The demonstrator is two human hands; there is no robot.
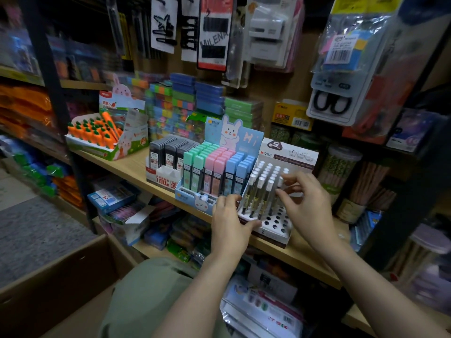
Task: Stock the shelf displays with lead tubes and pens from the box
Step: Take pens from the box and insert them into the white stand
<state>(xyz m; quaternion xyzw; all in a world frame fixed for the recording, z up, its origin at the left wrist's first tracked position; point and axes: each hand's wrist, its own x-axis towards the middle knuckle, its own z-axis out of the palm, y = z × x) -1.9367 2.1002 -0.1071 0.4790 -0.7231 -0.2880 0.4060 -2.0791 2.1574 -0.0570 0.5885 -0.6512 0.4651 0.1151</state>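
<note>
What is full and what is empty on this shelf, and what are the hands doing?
pen display: back rows filled with white-capped pens, front holes empty.
pastel lead tube display: nearly full, front slots empty.
grey lead tube display: full, upright.
carrot pen display: mostly full.
left hand: holds the pen display's front left corner.
right hand: fingers curled at a pen.
cardboard box: open.

White pen display (273,231) on wooden shelf: white-capped pens (258,189) upright in rear holes, front holes open. Just left, blue rabbit-print display (195,195) of green, pink, blue lead tubes (214,167), upright. Cardboard box (56,272) lower left.
</note>
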